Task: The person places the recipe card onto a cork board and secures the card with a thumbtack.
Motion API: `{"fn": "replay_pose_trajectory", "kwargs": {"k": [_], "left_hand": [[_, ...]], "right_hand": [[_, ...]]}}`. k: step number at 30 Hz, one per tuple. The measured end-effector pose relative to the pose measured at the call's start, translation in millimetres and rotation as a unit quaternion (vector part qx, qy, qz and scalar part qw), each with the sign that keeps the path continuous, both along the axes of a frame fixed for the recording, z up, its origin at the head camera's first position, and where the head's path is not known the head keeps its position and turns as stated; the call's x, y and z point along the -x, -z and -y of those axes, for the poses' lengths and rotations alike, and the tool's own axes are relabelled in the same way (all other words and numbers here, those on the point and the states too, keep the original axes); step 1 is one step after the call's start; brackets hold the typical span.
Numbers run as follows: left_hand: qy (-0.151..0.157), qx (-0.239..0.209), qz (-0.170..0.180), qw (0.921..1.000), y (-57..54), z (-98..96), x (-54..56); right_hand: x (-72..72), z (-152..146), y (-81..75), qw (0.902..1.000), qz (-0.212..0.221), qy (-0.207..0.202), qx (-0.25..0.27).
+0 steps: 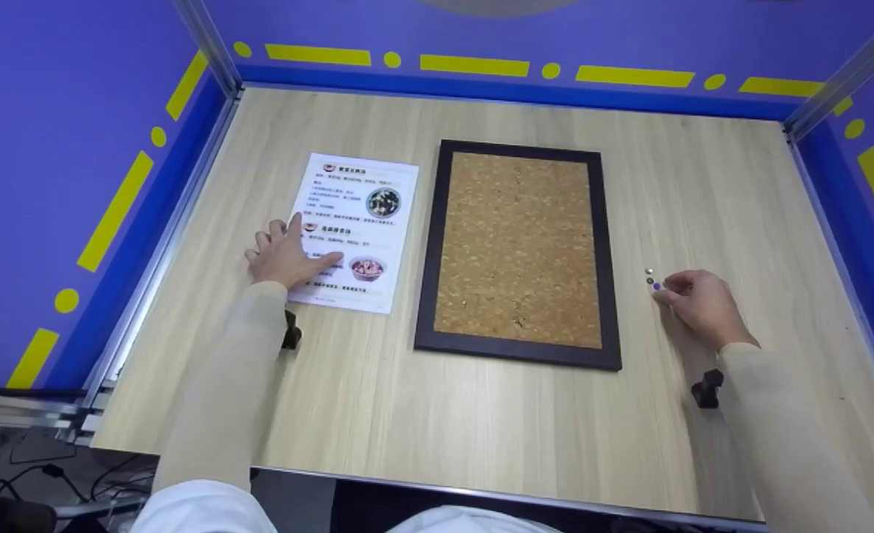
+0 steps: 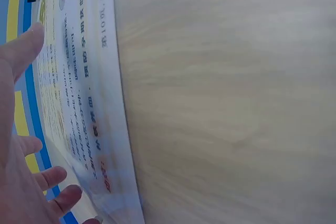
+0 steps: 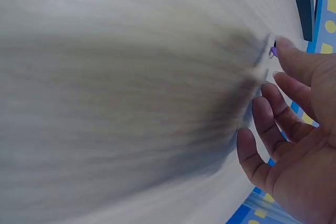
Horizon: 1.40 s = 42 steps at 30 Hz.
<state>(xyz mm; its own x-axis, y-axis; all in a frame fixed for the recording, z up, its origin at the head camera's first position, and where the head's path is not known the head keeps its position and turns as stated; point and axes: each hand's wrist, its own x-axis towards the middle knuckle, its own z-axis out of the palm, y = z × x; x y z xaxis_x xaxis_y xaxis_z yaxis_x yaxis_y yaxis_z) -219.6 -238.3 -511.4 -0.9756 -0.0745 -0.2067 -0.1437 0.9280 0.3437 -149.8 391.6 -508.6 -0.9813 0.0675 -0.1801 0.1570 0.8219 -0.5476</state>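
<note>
My left hand [image 1: 285, 255] is spread over the left side of a printed recipe sheet [image 1: 399, 222], with text and two food pictures. In the left wrist view its thumb and fingers lie apart above the sheet [image 2: 123, 145]. On the right, my right hand [image 1: 707, 303] reaches down to a few small pins; thumb and index finger are at a purple pin [image 1: 656, 286]. In the right wrist view the purple pin [image 3: 274, 51] is by the thumb tip, and a gap shows between thumb and index finger. Beside it lie a dark pin [image 1: 650, 280] and a silvery pin [image 1: 649, 271].
A cork board [image 1: 518, 244] with a dark frame lies flat between the hands. The wooden table [image 1: 437, 414] is bordered by blue walls [image 1: 481, 89] with yellow marks. Dark camera mounts sit at both wrists.
</note>
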Motion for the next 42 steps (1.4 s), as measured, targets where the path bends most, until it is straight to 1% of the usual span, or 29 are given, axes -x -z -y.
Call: {"fn": "replay_pose_trajectory", "kwargs": {"k": [4,9,13,17,22,27,30,33,36,40,42], "left_hand": [[-0.024,-0.008,0.001,0.9997,-3.6,-0.6,-1.1],[-0.054,-0.017,-0.005,0.9984,-1.3,-3.8,-1.0],[-0.065,-0.015,0.0,0.9977,-1.2,-6.6,-1.7],[-0.072,-0.011,0.007,0.9973,-4.6,-7.3,-2.7],[-0.08,-0.038,0.011,0.996,-7.6,-9.9,-1.6],[-0.088,-0.058,0.018,0.9942,-8.0,-8.3,-1.2],[-0.087,-0.065,0.011,0.994,-6.9,-5.7,-0.4],[-0.087,-0.081,-0.005,0.9929,-6.3,-4.2,0.8],[-0.084,-0.096,-0.016,0.9917,-6.7,-3.4,1.4],[-0.081,-0.114,-0.012,0.9901,-7.0,-1.0,2.6],[-0.084,-0.126,-0.009,0.9885,-7.1,1.0,3.8]], "right_hand": [[1.3,4.9,3.5,1.0,0.0,0.004,-0.003],[0.7,8.5,5.3,0.9998,-0.006,0.012,-0.012],[-0.2,9.4,6.3,0.9994,-0.012,0.014,-0.029],[0.7,10.3,7.2,0.999,-0.009,0.011,-0.041],[1.5,8.6,5.8,0.9989,-0.005,0.014,-0.044],[3.0,7.9,5.1,0.9989,-0.003,0.01,-0.047],[3.3,8.1,3.7,0.9991,-0.003,0.012,-0.042],[2.9,7.2,1.6,0.9993,-0.004,0.019,-0.032],[2.4,5.1,0.3,0.9993,-0.014,0.027,-0.022],[1.5,2.8,-0.5,0.9989,-0.027,0.035,-0.018],[1.0,2.5,-1.4,0.9989,-0.024,0.04,-0.012]]}}
